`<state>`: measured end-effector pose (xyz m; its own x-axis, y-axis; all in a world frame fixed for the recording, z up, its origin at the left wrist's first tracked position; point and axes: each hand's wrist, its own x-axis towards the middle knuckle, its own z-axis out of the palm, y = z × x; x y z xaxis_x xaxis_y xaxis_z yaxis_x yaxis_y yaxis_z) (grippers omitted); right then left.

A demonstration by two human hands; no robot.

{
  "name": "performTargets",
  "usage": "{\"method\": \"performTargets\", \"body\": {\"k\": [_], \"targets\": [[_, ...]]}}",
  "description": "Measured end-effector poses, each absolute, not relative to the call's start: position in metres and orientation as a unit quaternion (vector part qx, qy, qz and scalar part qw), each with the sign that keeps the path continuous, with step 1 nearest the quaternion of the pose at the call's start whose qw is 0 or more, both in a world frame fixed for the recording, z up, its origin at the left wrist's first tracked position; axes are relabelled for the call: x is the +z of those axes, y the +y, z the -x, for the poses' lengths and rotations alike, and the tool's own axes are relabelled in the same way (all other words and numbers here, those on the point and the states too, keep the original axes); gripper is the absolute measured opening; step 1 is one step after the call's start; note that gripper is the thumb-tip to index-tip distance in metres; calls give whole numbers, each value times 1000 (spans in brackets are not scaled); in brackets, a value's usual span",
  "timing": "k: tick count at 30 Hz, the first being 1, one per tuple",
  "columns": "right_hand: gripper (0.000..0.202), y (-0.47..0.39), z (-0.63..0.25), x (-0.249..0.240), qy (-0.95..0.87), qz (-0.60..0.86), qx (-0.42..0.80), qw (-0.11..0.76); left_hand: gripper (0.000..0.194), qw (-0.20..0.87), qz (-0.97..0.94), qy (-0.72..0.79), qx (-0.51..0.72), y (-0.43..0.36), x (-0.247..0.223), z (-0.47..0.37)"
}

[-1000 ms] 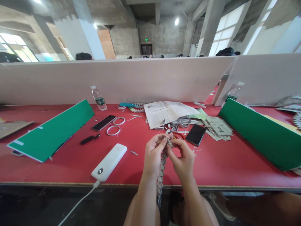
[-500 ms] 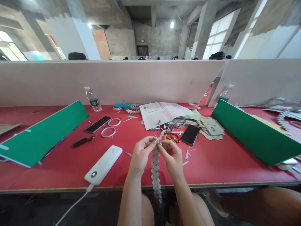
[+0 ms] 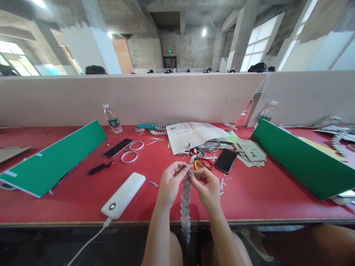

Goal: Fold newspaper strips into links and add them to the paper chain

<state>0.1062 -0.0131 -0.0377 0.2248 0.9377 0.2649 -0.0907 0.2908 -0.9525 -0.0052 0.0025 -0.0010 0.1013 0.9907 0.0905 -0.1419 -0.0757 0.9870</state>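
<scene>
A zigzag chain of folded paper (image 3: 185, 207) hangs down past the table's front edge, its top end pinched between my two hands. My left hand (image 3: 172, 181) is closed on that end, thumb against fingers. From the other side my right hand (image 3: 206, 184) pinches the same end, where a small folded paper piece (image 3: 190, 170) shows between the fingertips. Just beyond the hands lie yellow-and-red-handled pliers (image 3: 203, 163). The exact grip on the paper is partly hidden by the fingers.
A white power bank (image 3: 123, 195) with a cable lies left, near rolls of tape (image 3: 129, 156) and a phone (image 3: 118, 147). Another phone (image 3: 225, 161), paper strips (image 3: 251, 152) and a newspaper sheet (image 3: 194, 135) lie beyond. Green boards (image 3: 55, 159) flank both sides.
The whole view has shifted slightly, with things appearing a little lower and to the right. Both hands stay on the chain's top end; the small piece there is turned a little.
</scene>
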Motion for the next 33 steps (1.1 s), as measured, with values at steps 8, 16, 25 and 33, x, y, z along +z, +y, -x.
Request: {"method": "performTargets", "body": {"k": [8, 16, 25, 33], "targets": [[14, -14, -111, -37, -475, 457, 393, 640, 8, 524, -506, 418, 543, 0, -1, -2], [10, -13, -116, -39, -473, 452, 400, 642, 19, 502, -548, 437, 507, 2, -3, 2], [16, -9, -114, -41, -537, 407, 433, 599, 14, 488, -540, 447, 520, 1, 0, 3], [17, -12, -117, -41, -536, 443, 379, 610, 20, 514, -547, 425, 506, 2, -3, -4]]}}
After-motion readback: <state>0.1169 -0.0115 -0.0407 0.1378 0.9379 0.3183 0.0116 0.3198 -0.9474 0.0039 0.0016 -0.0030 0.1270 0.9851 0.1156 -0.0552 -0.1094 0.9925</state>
